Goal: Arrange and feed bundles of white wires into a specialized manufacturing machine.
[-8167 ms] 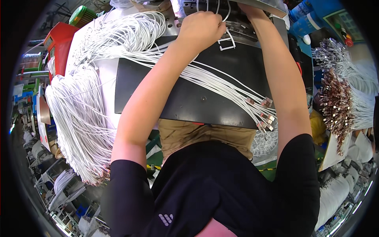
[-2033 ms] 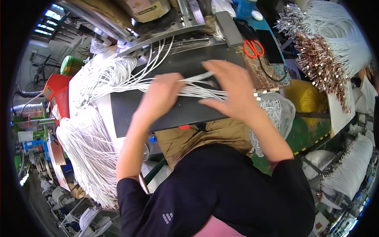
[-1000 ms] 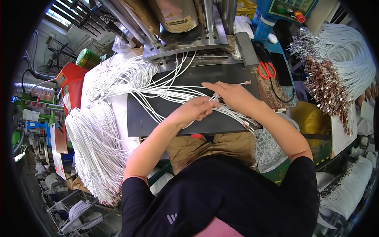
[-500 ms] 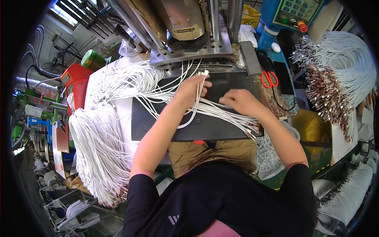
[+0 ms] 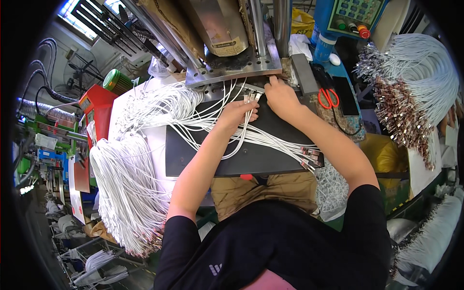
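Observation:
My left hand [image 5: 236,116] is closed around a few white cables [image 5: 238,141] near their connector ends [image 5: 252,97], which stick up past the fingers. These cables loop down over the black work plate [image 5: 241,162]. Farther forward, my right hand [image 5: 283,99] reaches to the front edge of the metal press plate [image 5: 234,71]. Its fingertips are pinched beside a narrow metal strip [image 5: 253,89] under that edge; whatever lies between them is hidden. Other white cables run under both hands toward the right, where their connector ends [image 5: 310,155] rest on the black plate.
Coiled white cables [image 5: 164,104] lie at the left, and a thick bundle [image 5: 128,188] hangs over the table edge. Red-handled scissors [image 5: 328,98] and a dark phone-like slab [image 5: 345,95] lie right. A blue control box [image 5: 355,17] stands behind them. Another cable bundle [image 5: 411,82] is far right.
My right hand has moved forward from above the cables on the black plate to the press edge. My left hand keeps its hold on the cables, and the view has shifted slightly.

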Demonstrator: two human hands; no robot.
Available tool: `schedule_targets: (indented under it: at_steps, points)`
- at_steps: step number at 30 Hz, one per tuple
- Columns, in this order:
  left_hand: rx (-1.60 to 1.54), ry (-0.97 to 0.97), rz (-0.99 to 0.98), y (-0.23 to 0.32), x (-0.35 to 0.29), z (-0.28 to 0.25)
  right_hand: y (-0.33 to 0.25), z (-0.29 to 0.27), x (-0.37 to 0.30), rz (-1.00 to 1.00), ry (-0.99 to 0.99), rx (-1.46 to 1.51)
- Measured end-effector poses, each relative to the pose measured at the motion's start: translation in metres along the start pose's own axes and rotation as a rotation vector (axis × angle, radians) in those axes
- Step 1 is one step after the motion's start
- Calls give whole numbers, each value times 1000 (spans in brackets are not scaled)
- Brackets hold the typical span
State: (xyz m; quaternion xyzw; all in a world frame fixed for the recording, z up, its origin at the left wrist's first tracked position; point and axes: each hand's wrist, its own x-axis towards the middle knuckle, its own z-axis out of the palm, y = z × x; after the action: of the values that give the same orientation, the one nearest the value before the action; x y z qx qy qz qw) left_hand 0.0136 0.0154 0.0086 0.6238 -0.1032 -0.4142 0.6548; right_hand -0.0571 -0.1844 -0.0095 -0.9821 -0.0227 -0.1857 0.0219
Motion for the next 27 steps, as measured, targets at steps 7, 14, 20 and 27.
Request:
schedule_targets:
  at_steps: [7,14,20,27]
  points:
    - [158,-14,-23,3,-8,13,9,-18,-10,403,-189,982]
    - [312,-59,-85,13,-6,20,4,-15,-13,680,-219,1314]
    - [259,-88,-57,7,1,25,-4,1,-21,539,-24,1097]
    - [160,-59,-44,6,0,15,11,1,-21,539,-90,1157]
